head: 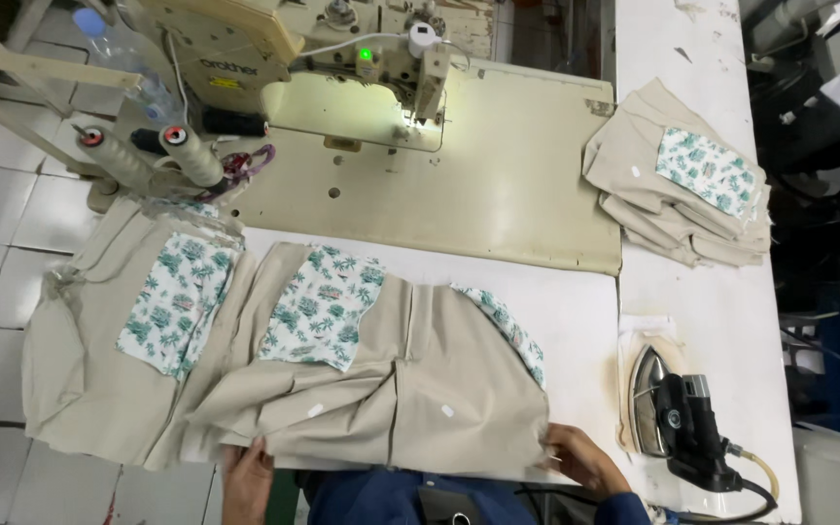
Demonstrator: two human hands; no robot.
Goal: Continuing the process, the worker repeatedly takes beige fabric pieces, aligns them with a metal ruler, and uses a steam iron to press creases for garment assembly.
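White worktable point(576, 301), tiled floor at left. Sewing machine point(362, 58) at top centre, green light on, work lamp lit over cream bed. Two thread cones point(148, 151) just left of bed. Beige garment point(381, 379) spread across near edge of table, printed leaf-pattern pocket patch point(321, 306) facing up; second printed strip along its right edge. Left hand point(247, 476) gripped garment's near hem at lower left, fingers curled onto cloth. Right hand point(585, 459) pinched lower right corner of same garment, fingers closed on fabric edge. Second beige piece point(99, 340) with matching patch lay at left, overlapped by held garment, draped off table. Stack of finished pieces point(678, 185) at upper right, well apart. Iron point(678, 418) on its pad just beside right hand, cord trailing off near edge.
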